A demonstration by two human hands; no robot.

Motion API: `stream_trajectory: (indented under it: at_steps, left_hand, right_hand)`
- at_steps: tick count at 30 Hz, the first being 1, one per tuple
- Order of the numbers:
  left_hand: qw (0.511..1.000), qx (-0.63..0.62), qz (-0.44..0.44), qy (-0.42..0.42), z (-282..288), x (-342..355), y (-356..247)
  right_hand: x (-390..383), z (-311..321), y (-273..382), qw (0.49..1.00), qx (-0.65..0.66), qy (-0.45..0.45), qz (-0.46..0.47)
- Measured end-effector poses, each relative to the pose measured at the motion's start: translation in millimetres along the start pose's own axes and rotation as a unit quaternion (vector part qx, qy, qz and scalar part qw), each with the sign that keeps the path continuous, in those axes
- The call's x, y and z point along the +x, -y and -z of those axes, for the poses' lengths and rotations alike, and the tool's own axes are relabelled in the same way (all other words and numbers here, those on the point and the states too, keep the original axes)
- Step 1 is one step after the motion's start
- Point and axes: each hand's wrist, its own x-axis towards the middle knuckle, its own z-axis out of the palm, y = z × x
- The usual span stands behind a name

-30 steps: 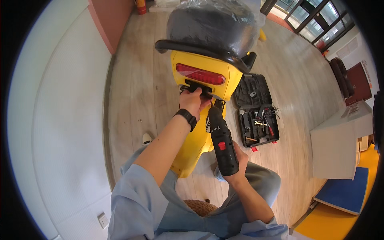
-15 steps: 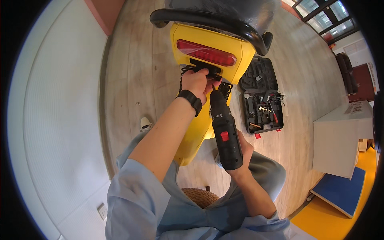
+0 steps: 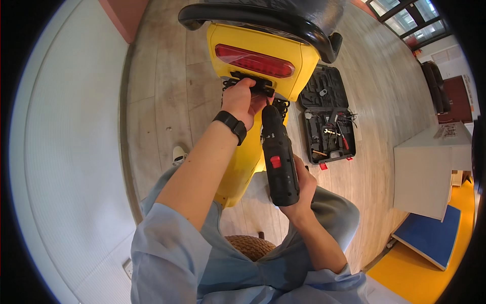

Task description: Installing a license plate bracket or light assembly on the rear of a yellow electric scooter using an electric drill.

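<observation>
In front of me stands a yellow vehicle body [image 3: 301, 55] with a long red tail light [image 3: 254, 61] and a black curved grab bar [image 3: 243, 13] above it. Just below the light sits a black bracket [image 3: 263, 91]. My left hand [image 3: 238, 101], with a black watch on its wrist, has its fingers closed at the bracket, thumb on top; the fingertips are partly hidden. My right hand [image 3: 305, 190] grips a black cordless drill [image 3: 281, 175] with a red switch. The drill's tip points at the bracket's underside, close to my left fingers; whether it touches cannot be seen.
An open black tool case [image 3: 313, 147] with several hand tools lies on the wood floor to the right. A white wall [image 3: 71, 152] runs along the left. Beneath me is a woven stool [image 3: 250, 247]. A white cabinet [image 3: 422, 177] and a blue board [image 3: 430, 235] stand far right.
The whole view has shifted slightly. The drill has moved a little up and left, its tip nearer the bracket. My left hand stays at the bracket.
</observation>
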Motion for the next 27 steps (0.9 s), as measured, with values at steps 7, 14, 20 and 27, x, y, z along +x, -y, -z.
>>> stream_trajectory:
  at_steps: [7,14,20,27]
  left_hand:
    - [0.996,0.074,-0.050,-0.007,2,3,5]
    - [0.996,0.043,-0.069,-0.039,-1,3,4]
    - [0.999,0.033,-0.037,-0.017,-6,3,2]
    - [0.998,0.020,-0.002,0.066,-2,-5,-7]
  right_hand:
    - [2,-4,6,1.000,0.021,-0.011,0.016]
    - [2,-6,10,1.000,0.000,0.013,0.018]
    - [3,-6,6,1.000,0.019,-0.012,0.018]
    - [8,-9,11,0.999,0.015,-0.030,0.017]
